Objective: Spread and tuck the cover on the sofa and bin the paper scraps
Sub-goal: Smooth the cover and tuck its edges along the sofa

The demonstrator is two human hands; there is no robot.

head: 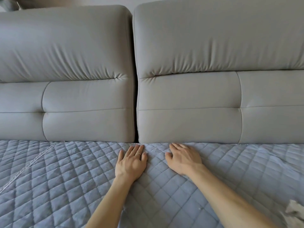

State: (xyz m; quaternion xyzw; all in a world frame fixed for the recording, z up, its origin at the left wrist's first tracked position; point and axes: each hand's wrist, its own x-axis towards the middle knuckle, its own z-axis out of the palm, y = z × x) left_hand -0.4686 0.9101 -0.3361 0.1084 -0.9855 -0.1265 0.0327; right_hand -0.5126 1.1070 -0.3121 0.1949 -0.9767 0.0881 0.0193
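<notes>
A blue-grey quilted cover (65, 178) lies spread over the sofa seat, its back edge meeting the grey back cushions (82, 96). My left hand (131, 162), with a ring, presses flat on the cover, fingertips at the crease under the cushions. My right hand (182, 159) lies flat beside it, fingers reaching the same crease. A white crumpled paper scrap (294, 211) sits on the cover at the lower right edge.
A dark gap (136, 112) between the two back cushions runs down just above my hands. A lace-like trim line (29, 163) crosses the cover diagonally at the left.
</notes>
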